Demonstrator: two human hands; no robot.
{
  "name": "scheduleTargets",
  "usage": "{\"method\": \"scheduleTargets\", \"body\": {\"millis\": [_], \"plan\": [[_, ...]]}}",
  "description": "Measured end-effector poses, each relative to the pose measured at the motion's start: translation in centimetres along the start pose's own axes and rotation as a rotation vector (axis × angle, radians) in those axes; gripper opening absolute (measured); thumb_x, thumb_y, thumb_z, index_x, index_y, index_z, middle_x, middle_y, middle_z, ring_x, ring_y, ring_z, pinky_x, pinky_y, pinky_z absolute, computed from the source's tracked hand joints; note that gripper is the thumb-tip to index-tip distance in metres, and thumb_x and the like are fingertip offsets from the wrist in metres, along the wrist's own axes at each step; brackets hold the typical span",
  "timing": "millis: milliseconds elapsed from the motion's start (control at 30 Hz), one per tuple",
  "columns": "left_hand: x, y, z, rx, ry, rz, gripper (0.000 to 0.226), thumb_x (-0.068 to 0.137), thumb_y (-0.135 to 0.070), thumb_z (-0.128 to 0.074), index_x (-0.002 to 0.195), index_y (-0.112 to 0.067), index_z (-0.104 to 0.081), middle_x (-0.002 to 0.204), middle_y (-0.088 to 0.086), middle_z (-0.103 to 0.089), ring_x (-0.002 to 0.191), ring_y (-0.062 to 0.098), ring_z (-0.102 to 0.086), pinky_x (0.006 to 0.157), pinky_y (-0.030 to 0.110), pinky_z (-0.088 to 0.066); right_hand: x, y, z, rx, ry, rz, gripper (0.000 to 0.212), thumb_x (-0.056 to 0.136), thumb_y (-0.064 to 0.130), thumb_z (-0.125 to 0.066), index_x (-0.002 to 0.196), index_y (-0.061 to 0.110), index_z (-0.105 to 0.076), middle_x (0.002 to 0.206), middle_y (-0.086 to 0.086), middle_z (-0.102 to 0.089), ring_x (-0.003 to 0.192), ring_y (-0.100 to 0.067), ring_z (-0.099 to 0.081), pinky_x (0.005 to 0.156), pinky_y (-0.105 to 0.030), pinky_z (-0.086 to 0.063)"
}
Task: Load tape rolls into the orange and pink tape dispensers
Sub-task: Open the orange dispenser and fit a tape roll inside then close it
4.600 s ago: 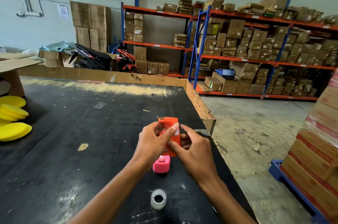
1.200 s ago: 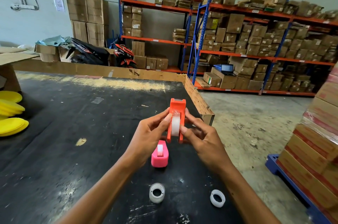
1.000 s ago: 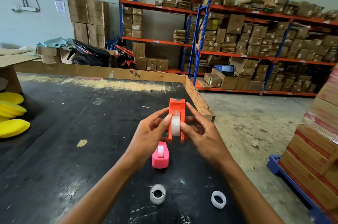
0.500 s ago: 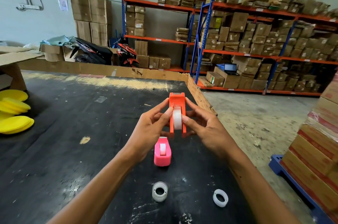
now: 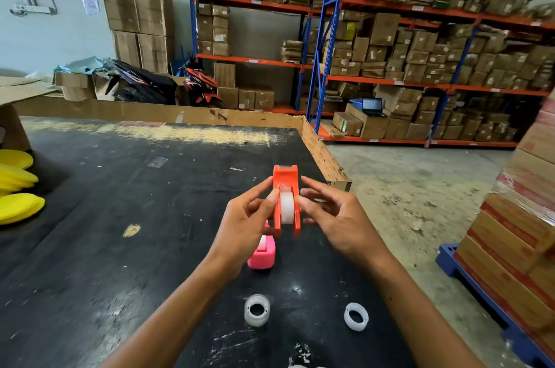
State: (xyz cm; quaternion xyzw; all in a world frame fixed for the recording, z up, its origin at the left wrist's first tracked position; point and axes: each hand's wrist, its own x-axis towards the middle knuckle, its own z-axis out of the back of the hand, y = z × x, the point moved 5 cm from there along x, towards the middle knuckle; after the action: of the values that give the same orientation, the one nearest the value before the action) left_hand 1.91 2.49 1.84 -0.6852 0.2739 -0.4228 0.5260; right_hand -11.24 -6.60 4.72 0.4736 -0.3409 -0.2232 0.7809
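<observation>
I hold the orange tape dispenser [image 5: 285, 184] upright above the black table [image 5: 120, 217], its cutter end pointing away. A white tape roll [image 5: 286, 207] sits between its two side walls. My left hand [image 5: 243, 226] pinches its left side and my right hand [image 5: 333, 217] pinches its right side, fingertips at the roll. The pink dispenser [image 5: 262, 255] stands on the table just below, with a white roll showing in its slot. Two loose whitish tape rolls lie nearer to me: a thicker one [image 5: 256, 309] and a thin ring [image 5: 356, 316].
Yellow discs [image 5: 16, 187] are stacked at the table's left edge. A cardboard rim [image 5: 324, 157] lines the table's far and right sides. Stacked cartons [image 5: 522, 217] on a blue pallet stand to the right, and shelving with boxes [image 5: 420, 61] lies beyond.
Earlier the orange dispenser was cupped in both hands, its roll hidden. Now it stands upright between my fingertips with the roll showing. A thin ring has come into view at the right.
</observation>
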Motion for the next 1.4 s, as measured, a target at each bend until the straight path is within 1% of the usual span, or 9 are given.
{"method": "scheduleTargets", "body": {"millis": [133,467,700,833,967,1067,1233,1300,1400], "plan": [[-0.5,0.1,-0.4,0.114,0.004,-0.069,0.051,0.089,-0.034,-0.057,0.139,-0.027,-0.05,0.083,0.004,-0.076,0.08,0.018,-0.074,0.068,0.028,-0.06,0.5,1.4,0.6,-0.177,-0.036,0.088,0.023,0.088,0.028,-0.065,0.11,0.024,-0.072,0.11,0.003,-0.064,0.095,-0.007,-0.062,0.081,-0.019,-0.052],[-1.1,-0.1,-0.2,0.26,-0.051,-0.132,0.046,0.095,-0.031,-0.055,0.14,-0.029,-0.047,0.091,0.01,-0.075,0.086,0.028,-0.072,0.076,0.046,-0.061,1.1,1.6,-0.4,-0.31,0.003,0.046,0.017,0.086,0.025,-0.068,0.099,0.017,-0.075,0.092,0.011,-0.053,0.084,-0.005,-0.055,0.065,-0.011,-0.041],[-0.8,0.5,0.3,0.182,-0.105,-0.059,0.046,0.096,-0.025,-0.054,0.141,-0.024,-0.047,0.093,0.011,-0.076,0.086,0.02,-0.075,0.071,0.031,-0.062,0.2,2.4,-1.2,-0.419,0.027,0.239,0.013,0.084,0.026,-0.07,0.096,0.021,-0.075,0.098,0.012,-0.059,0.093,-0.002,-0.055,0.074,-0.01,-0.037],[-0.7,0.7,0.5,0.148,-0.113,-0.013,0.044,0.098,-0.018,-0.052,0.141,-0.025,-0.048,0.093,0.017,-0.076,0.089,0.03,-0.074,0.079,0.049,-0.06,-0.2,2.6,-1.6,-0.494,0.032,0.331,0.015,0.084,0.027,-0.07,0.098,0.021,-0.072,0.112,0.007,-0.066,0.106,-0.001,-0.052,0.084,-0.013,-0.038],[-0.7,0.9,0.4,0.136,-0.099,0.008,0.042,0.098,-0.025,-0.053,0.139,-0.027,-0.05,0.089,0.015,-0.077,0.089,0.033,-0.073,0.082,0.059,-0.055,0.1,2.2,-1.7,-0.454,0.078,0.248,0.018,0.081,0.028,-0.072,0.097,0.027,-0.062,0.102,0.004,-0.065,0.098,-0.003,-0.056,0.083,-0.017,-0.043],[-0.7,1.2,0.5,0.147,-0.084,0.014,0.039,0.098,-0.027,-0.053,0.137,-0.03,-0.053,0.082,0.01,-0.077,0.086,0.03,-0.073,0.082,0.054,-0.057,0.3,2.5,-1.6,-0.415,0.086,0.269,0.025,0.08,0.024,-0.073,0.104,0.027,-0.064,0.1,0.005,-0.067,0.095,-0.004,-0.06,0.083,-0.016,-0.046],[-0.8,1.8,0.2,0.084,-0.036,0.062,0.036,0.099,-0.026,-0.05,0.134,-0.032,-0.055,0.086,0.006,-0.079,0.076,0.011,-0.074,0.061,0.019,-0.055,0.4,3.0,-1.5,-0.345,0.046,0.313,0.019,0.081,0.009,-0.072,0.099,0.017,-0.072,0.084,0.011,-0.069,0.08,-0.003,-0.065,0.072,-0.01,-0.049],[-0.9,2.1,-0.1,0.016,-0.023,0.11,0.037,0.1,-0.026,-0.047,0.136,-0.034,-0.049,0.093,0.009,-0.078,0.078,0.013,-0.073,0.06,0.019,-0.054,0.6,3.0,-1.5,-0.296,0.04,0.285,0.017,0.081,0.006,-0.072,0.095,0.015,-0.074,0.082,0.009,-0.071,0.078,-0.002,-0.067,0.07,-0.011,-0.05],[-1.1,2.1,-0.8,0.005,0.04,0.085,0.033,0.103,-0.029,-0.038,0.126,-0.032,-0.062,0.098,0.0,-0.077,0.085,0.011,-0.069,0.071,0.025,-0.052,1.0,2.7,-1.2,-0.205,0.024,0.203,0.013,0.08,0.005,-0.073,0.09,0.012,-0.077,0.082,0.009,-0.072,0.078,0.002,-0.068,0.071,-0.012,-0.053]]}}
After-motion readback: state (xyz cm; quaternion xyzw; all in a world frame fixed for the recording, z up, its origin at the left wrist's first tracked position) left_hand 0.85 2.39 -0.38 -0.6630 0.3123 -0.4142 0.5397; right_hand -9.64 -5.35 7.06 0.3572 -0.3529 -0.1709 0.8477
